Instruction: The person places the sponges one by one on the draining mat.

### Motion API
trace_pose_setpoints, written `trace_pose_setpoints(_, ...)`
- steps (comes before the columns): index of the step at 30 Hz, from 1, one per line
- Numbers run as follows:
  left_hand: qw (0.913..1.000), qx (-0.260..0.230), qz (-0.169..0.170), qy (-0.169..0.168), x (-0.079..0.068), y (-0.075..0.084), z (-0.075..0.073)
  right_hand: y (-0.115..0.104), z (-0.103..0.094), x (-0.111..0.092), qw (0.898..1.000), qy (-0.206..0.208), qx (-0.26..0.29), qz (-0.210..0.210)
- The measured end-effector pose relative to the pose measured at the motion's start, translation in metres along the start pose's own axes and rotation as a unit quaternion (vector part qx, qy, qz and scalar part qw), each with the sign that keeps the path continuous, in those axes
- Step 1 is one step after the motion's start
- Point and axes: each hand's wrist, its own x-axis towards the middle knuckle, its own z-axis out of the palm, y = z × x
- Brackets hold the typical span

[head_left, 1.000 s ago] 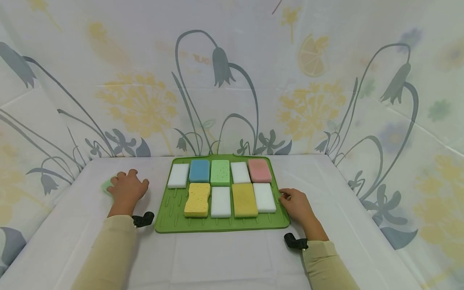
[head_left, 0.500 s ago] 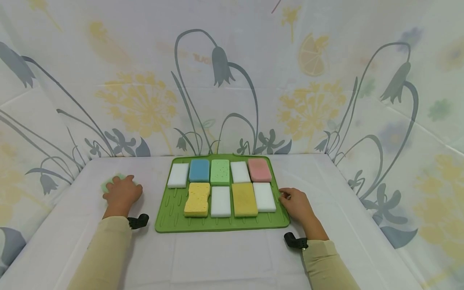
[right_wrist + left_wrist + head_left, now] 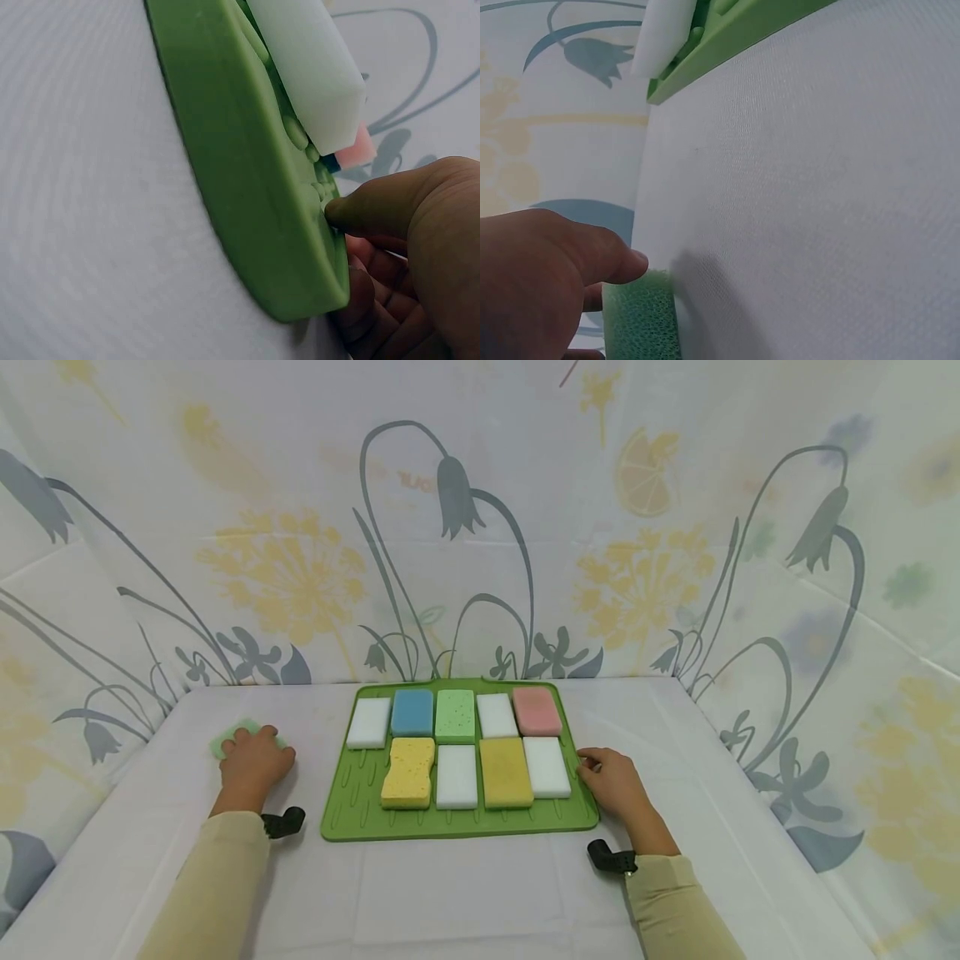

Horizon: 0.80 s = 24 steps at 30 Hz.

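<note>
A pale green sponge (image 3: 242, 732) lies on the table at the left. My left hand (image 3: 256, 766) holds it from above; in the left wrist view the thumb lies at a corner of the porous green sponge (image 3: 643, 319), and the other fingers are partly hidden. In the middle lies a ridged green draining tray (image 3: 351, 822) bearing two rows of sponges. At its right edge my right hand (image 3: 611, 781) pinches the rim, thumb on top and fingers curled below, as the right wrist view shows on the tray's rim (image 3: 247, 195).
On the tray's back row are a blue sponge (image 3: 412, 713), a speckled green sponge (image 3: 455, 717), a pink sponge (image 3: 537, 712) and white ones. The front row has a wavy yellow sponge (image 3: 408, 774), a mustard sponge (image 3: 507, 774) and white ones. A patterned curtain (image 3: 480, 527) stands behind.
My left hand has moved slightly left and down onto the green sponge, with the fingers lowered over it. The right hand and the tray have stayed in place.
</note>
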Motion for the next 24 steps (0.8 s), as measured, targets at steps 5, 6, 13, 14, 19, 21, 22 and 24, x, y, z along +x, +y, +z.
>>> trace_pose_setpoints(5,0.9999,-0.003,0.014,0.009,-0.004,-0.004,0.000,-0.001,0.000,0.000,1.000,-0.002,-0.001,0.001)
trace_pose_setpoints(6,0.9998,-0.004,0.017,0.009,-0.005,-0.005,0.000,-0.001,0.000,0.000,1.000,-0.002,-0.002,0.001)
trace_pose_setpoints(13,0.9992,-0.012,0.036,0.014,-0.012,-0.009,-0.004,-0.001,0.001,0.000,1.000,-0.002,-0.006,0.003)
trace_pose_setpoints(14,0.9990,-0.014,0.039,0.015,-0.013,-0.009,-0.005,-0.001,0.001,0.000,1.000,-0.002,-0.006,0.004)
trace_pose_setpoints(19,0.9975,-0.012,0.063,0.028,-0.022,-0.009,-0.006,-0.002,0.000,0.000,1.000,-0.003,-0.004,0.008)
trace_pose_setpoints(21,0.9966,-0.007,0.075,0.034,-0.026,-0.008,-0.004,-0.003,-0.001,0.000,1.000,-0.004,-0.005,0.008)
trace_pose_setpoints(22,0.9962,-0.007,0.079,0.036,-0.027,-0.007,-0.003,-0.003,-0.001,0.000,1.000,-0.004,-0.005,0.008)
trace_pose_setpoints(24,0.9952,-0.007,0.088,0.042,-0.030,-0.006,0.001,-0.003,-0.001,0.000,1.000,-0.004,-0.006,0.008)
